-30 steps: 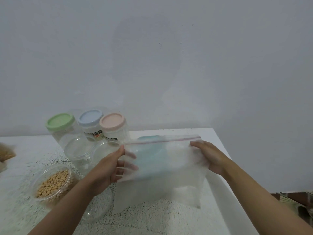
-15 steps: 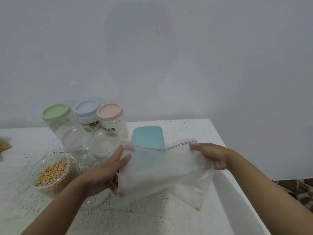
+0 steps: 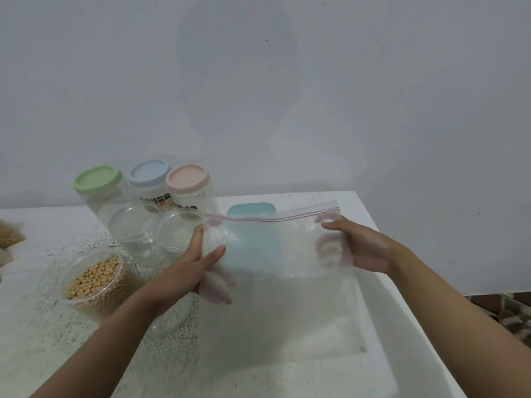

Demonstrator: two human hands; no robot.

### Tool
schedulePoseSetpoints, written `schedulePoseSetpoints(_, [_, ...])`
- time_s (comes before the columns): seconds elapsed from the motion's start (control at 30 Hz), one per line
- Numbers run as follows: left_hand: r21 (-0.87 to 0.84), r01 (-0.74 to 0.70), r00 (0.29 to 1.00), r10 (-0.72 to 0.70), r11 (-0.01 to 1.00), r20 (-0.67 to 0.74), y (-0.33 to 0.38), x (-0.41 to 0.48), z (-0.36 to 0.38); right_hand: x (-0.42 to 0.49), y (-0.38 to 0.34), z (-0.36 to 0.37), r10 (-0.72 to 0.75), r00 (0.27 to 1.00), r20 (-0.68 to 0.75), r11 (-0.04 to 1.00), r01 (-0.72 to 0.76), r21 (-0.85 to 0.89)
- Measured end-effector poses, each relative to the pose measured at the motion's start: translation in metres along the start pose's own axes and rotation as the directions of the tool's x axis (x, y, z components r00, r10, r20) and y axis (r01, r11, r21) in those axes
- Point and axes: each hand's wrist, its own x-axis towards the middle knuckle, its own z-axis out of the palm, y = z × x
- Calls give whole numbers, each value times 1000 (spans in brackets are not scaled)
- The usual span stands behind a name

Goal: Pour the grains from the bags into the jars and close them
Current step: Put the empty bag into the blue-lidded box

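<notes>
**While both hands hold it up, an empty zip bag (image 3: 287,282) hangs over the table (image 3: 43,354)**

As it hangs upright in front of the person, the clear plastic bag shows its red zip line along the top edge and nothing can be seen inside it. The left hand (image 3: 186,271) pinches the bag's left edge, thumb on the near face and fingers showing through the plastic behind. The right hand (image 3: 365,245) grasps the upper right corner the same way, thumb in front and fingers curled behind.

A teal lid (image 3: 251,209) lies on the table behind the bag, partly seen through it. To the left, an open jar of pale beans (image 3: 92,282) stands near the left forearm. Farther back are two open empty jars (image 3: 129,225) side by side, and behind them three closed jars in a row with a green lid (image 3: 97,179), a blue lid (image 3: 149,170) and a pink lid (image 3: 186,178). At the far left edge a bag of grains (image 3: 10,237) is partly in view.
</notes>
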Motion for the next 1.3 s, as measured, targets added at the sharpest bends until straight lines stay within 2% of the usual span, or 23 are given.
schedulePoseSetpoints(0.07, [40, 36, 999, -37, 999, 6, -7, -1, 1, -1, 7, -2, 86, 995, 43, 995, -83, -61])
schedulePoseSetpoints(0.17, [84, 79, 994, -85, 993, 70, -16, -2, -2, 2, 15, -2, 169, 985, -44, 968, -174, -180])
schedulePoseSetpoints(0.3, [51, 86, 995, -88, 995, 38, -21, 6, -3, 12, 23, -8, 49, 983, -178, 989, -73, -130])
schedulePoseSetpoints(0.37, [-77, 173, 983, -176, 982, -44, -29, 18, -3, 18, 27, -10, -27, 968, -250, 990, -10, -143])
schedulePoseSetpoints(0.43, [-264, 265, 953, -294, 927, -76, -34, 27, 1, 21, 31, -9, -70, 942, -327, 988, 21, -152])
schedulePoseSetpoints(0.5, [-364, 303, 925, -363, 881, -109, -37, 33, 5, 24, 36, -7, -85, 921, -381, 987, 24, -162])
schedulePoseSetpoints(0.6, [-355, 311, 907, -387, 881, -165, -40, 42, 10, 24, 41, -2, -108, 895, -433, 982, 28, -188])
schedulePoseSetpoints(0.77, [-311, 357, 893, -420, 881, -162, -48, 50, 22, 26, 44, -2, -134, 850, -509, 989, 79, -128])
schedulePoseSetpoints(0.83, [-257, 324, 911, -374, 910, -175, -50, 51, 25, 27, 47, -4, -138, 841, -524, 989, 91, -114])
schedulePoseSetpoints(0.97, [-85, 165, 945, -183, 983, -271, -49, 55, 26, 29, 51, -9, -149, 843, -516, 989, 120, -90])
schedulePoseSetpoints(1.07, [145, 56, 936, -2, 988, -352, -35, 55, 26, 32, 54, -12, -160, 842, -515, 987, 140, -77])
schedulePoseSetpoints(1.17, [458, -54, 895, 247, 887, -373, -15, 51, 26, 33, 54, -13, -167, 836, -522, 986, 144, -84])
schedulePoseSetpoints(1.3, [678, -186, 831, 482, 711, -278, 18, 49, 18, 33, 54, -13, -176, 830, -529, 984, 146, -99])
